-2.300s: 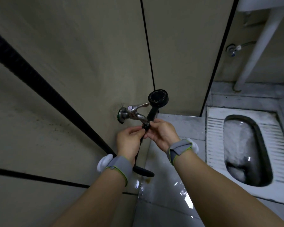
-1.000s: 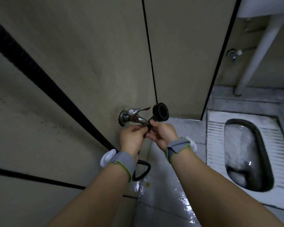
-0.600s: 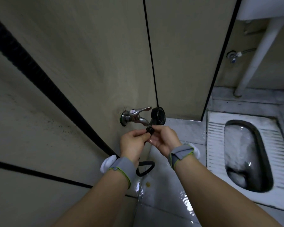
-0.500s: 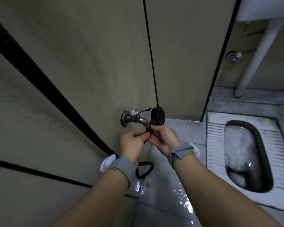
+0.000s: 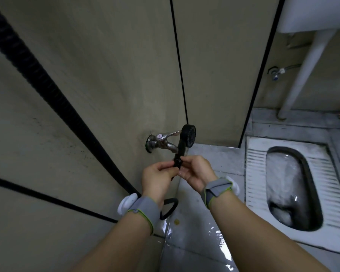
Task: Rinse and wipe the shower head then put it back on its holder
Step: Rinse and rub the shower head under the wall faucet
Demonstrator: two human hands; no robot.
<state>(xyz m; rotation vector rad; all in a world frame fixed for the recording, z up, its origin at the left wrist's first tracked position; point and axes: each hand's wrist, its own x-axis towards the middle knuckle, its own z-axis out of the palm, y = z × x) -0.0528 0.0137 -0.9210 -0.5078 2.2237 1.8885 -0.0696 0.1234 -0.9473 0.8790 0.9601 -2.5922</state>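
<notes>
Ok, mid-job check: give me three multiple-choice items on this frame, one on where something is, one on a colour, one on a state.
1. Where is the round black shower head?
A. Lying on the floor
B. Held up beside the chrome wall tap
C. Inside the squat toilet pan

2. What colour is the ribbed hose that runs down the beige wall?
A. White
B. Chrome
C. Black

3. How is the shower head's handle held?
A. By the left hand and right hand together, at its lower end
B. By the right hand alone
C. By nobody; it hangs from a holder

Answers:
1 B: the head stands upright just right of the tap's lever.
2 C: the hose is dark black against the pale wall.
3 A: fingers of both hands meet on the handle's lower end.
</notes>
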